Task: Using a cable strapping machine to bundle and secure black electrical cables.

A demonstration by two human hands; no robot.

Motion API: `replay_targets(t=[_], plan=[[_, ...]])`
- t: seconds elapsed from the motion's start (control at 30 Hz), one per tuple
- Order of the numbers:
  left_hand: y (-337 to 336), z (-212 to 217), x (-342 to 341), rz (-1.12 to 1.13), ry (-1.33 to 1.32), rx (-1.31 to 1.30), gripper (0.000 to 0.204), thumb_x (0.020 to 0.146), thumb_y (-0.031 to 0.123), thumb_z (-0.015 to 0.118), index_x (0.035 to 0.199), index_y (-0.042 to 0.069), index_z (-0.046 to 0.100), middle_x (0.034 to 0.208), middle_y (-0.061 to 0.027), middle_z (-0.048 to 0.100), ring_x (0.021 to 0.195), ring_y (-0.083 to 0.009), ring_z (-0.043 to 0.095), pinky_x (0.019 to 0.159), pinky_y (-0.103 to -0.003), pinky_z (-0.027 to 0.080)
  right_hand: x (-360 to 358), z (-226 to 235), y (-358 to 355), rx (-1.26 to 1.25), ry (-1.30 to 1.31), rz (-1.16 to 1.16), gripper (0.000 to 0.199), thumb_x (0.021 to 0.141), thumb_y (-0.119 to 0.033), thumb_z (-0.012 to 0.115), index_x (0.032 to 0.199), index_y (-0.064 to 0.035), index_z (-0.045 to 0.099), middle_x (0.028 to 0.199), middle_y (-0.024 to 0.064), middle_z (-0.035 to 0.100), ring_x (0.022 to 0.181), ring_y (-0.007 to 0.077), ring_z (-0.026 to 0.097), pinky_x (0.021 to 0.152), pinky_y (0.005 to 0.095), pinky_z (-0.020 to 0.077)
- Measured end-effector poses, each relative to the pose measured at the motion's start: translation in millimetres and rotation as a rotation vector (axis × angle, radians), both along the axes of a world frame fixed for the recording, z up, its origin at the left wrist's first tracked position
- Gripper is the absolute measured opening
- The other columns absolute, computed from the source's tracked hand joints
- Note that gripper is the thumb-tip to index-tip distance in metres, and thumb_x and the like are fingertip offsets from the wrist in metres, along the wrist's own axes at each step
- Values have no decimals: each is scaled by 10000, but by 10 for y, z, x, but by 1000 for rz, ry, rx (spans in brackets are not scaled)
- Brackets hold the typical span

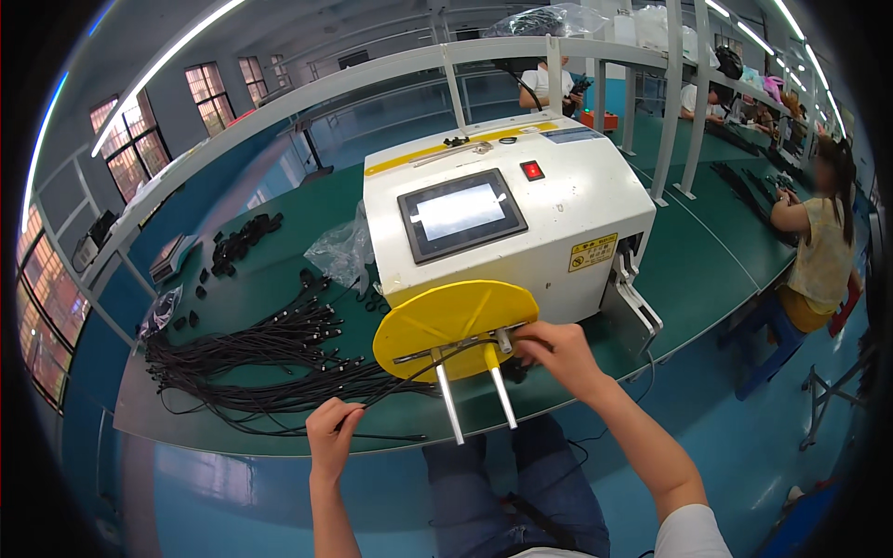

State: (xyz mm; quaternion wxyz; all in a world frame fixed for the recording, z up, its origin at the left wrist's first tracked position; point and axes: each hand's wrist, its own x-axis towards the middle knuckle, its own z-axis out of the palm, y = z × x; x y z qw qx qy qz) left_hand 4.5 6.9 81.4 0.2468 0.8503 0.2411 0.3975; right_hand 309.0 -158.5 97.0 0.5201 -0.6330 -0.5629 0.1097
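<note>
A black cable [406, 380] stretches from my left hand to the front of a round yellow disc [446, 312] on a white machine [558, 209]. My left hand [335, 430] is closed on the cable, left of the disc; a loose length hangs past its fingers toward the table edge. My right hand [556, 357] is at the disc's right side, fingers pinched by a small metal clamp [504, 340], where the cable's other end comes in; the fingertips are partly hidden. Two metal prongs with yellow bases, one of them a right prong [502, 400], stick out from the disc toward me.
A large bundle of black cables [251, 363] lies on the green table [307, 209], left of the machine. Behind it are a clear plastic bag [344, 246] and small black parts [244, 244]. The machine has a screen [462, 214] and red switch [532, 170]. A co-worker [819, 232] sits at right.
</note>
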Motion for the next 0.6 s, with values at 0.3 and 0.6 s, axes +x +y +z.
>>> replay_targets(t=[0.3, 0.6], plan=[[33, 7, 27, -1, -7, -1, 38, 763, -30, 638, 800, -35, 633, 626, -61, 504, 559, -139, 461, 502, -259, 331, 155, -76, -348, 63, 240, -176, 139, 874, 0, 539, 962, 28, 644, 706, 80, 650, 600, 111, 609, 566, 229, 496], [74, -56, 8, -2, -9, 27, 76, 761, -9, 664, 837, -10, 662, 623, -60, 507, 539, -149, 472, 488, -264, 342, 188, -156, -450, 45, 254, -200, 144, 875, 2, 528, 955, 23, 646, 686, 72, 640, 585, 106, 601, 547, 218, 477]])
